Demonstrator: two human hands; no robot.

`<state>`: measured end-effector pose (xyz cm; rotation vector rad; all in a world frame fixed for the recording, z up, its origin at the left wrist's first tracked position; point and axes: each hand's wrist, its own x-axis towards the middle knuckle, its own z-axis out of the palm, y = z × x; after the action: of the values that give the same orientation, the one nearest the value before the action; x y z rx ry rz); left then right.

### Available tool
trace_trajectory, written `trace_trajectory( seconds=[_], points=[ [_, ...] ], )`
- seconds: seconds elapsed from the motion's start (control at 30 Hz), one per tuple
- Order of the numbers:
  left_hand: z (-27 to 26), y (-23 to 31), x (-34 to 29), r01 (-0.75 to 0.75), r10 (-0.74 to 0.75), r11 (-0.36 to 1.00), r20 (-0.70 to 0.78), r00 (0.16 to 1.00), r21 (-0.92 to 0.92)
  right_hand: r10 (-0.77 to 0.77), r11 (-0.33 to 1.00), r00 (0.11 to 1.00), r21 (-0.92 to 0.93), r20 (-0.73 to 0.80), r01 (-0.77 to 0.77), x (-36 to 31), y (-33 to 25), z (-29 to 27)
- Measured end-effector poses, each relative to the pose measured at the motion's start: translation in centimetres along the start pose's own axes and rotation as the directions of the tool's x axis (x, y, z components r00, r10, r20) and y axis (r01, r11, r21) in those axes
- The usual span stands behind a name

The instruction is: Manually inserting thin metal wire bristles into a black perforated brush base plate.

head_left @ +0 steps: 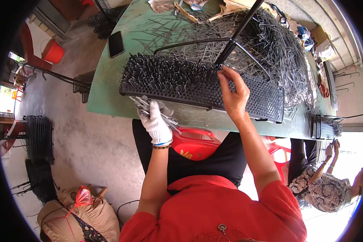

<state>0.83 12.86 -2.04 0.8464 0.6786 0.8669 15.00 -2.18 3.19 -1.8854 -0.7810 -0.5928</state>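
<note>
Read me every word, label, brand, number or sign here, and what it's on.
No text reads clearly here.
Red plastic seat: yellow marking, too unclear to read.
Blue wrapping, upper right: too small and blurred.
Black phone: no lettering shows.
Black perforated rack: no lettering shows.

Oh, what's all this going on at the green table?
A gloved left hand grips a bunch of thin metal strips. The bare right hand has its fingertips at a perforated black rack, bristling with upright black pieces on the left, unfilled on the right. Behind it, a loose heap of strips covers part of the green table.
</note>
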Motion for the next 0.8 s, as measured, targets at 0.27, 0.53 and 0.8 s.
trace_trajectory(
  seconds=[0.27, 0.53, 0.8],
  points=[
    [-2.8, 1.4, -0.2, 0.525, -0.433, 0.64, 0.3, 0.85, -0.561, -0.039, 0.998, 0.999, -0.048, 0.017, 0.04, 0.0, 0.0, 0.3],
    [-2.6, 2.8, -4.2, 0.64, -0.563, 0.736, 0.324, 0.76, -0.221, -0.207, 0.962, 0.969, -0.15, 0.132, 0.226, -0.4, 0.5, 0.4],
    [-0.7, 2.7, -6.8, 0.744, -0.703, 0.668, 0.352, 0.618, 0.027, -0.29, 0.906, 0.941, -0.267, 0.172, 0.328, 0.7, 0.5, 0.3]
  ],
)
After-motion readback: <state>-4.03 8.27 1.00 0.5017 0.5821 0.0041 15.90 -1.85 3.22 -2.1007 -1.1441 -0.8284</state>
